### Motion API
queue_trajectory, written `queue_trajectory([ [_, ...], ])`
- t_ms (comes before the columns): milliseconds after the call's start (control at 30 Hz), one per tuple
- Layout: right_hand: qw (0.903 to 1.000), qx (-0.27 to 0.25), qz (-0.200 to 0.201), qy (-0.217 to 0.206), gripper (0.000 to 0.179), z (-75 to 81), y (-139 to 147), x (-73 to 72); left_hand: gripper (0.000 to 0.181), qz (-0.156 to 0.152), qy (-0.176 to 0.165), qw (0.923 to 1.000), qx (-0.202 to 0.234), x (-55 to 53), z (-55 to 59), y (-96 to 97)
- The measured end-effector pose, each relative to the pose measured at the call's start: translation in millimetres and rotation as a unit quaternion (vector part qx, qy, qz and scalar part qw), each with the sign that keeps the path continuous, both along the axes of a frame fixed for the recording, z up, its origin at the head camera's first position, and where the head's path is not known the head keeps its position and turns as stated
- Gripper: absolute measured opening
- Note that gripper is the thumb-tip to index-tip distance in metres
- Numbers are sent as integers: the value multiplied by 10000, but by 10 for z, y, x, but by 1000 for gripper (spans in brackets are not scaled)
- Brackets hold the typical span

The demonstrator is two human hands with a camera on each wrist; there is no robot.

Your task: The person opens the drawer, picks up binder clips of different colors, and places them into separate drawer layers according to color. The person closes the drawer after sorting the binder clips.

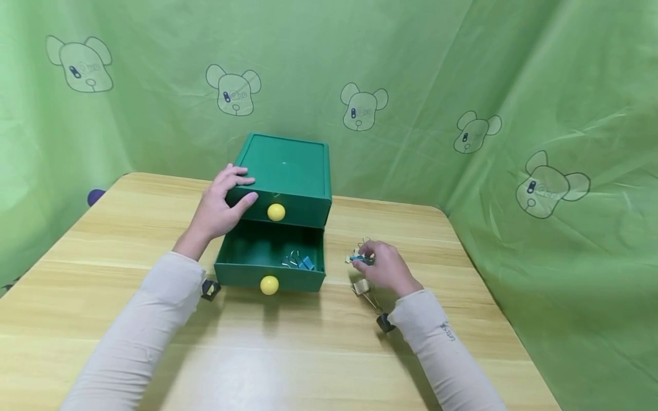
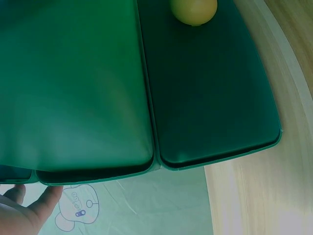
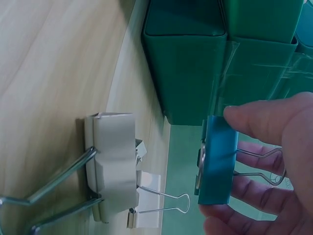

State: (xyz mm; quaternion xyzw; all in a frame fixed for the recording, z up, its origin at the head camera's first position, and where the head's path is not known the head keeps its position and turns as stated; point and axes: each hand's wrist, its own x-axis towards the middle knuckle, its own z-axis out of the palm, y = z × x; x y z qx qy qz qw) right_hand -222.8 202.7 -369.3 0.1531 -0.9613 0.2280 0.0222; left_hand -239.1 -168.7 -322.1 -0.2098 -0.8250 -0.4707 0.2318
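Note:
A green two-drawer desktop cabinet (image 1: 288,165) with yellow knobs stands on the table. My left hand (image 1: 213,211) rests at its upper left front corner, fingers over the top and thumb by the front edge. Below, the lower drawer (image 1: 239,277) is pulled out, and a blue binder clip (image 1: 307,263) with wire handles lies inside. My right hand (image 1: 388,265), right of the cabinet, pinches another blue binder clip (image 3: 219,161) between thumb and fingers. Close by on the table are a silver-white binder clip (image 3: 115,161) and a smaller white one (image 3: 149,198).
The wooden table (image 1: 247,354) has rounded back corners. Behind and to the right hangs a green curtain (image 1: 411,68) printed with mouse-like heads. A purple round object (image 1: 95,197) shows past the table's left edge. The upper drawer (image 1: 303,208) is closed.

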Motion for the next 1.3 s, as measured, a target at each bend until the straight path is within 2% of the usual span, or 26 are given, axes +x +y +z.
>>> queue_trajectory([
  [233, 10000, -15, -23, -65, 25, 3, -20, -9, 37, 35, -19, 10000, -31, 7, 5, 4],
  [467, 9998, 42, 87, 168, 24, 34, -39, -30, 38, 61, -24, 10000, -43, 7, -4, -7],
  [933, 9995, 160, 188, 211, 25, 136, -112, 40, 38, 25, 99, 9999, -21, 14, 8, 3],
  [1300, 9991, 128, 216, 350, 25, 169, -149, 81, 39, 50, 46, 10000, -36, 20, 13, 8],
])
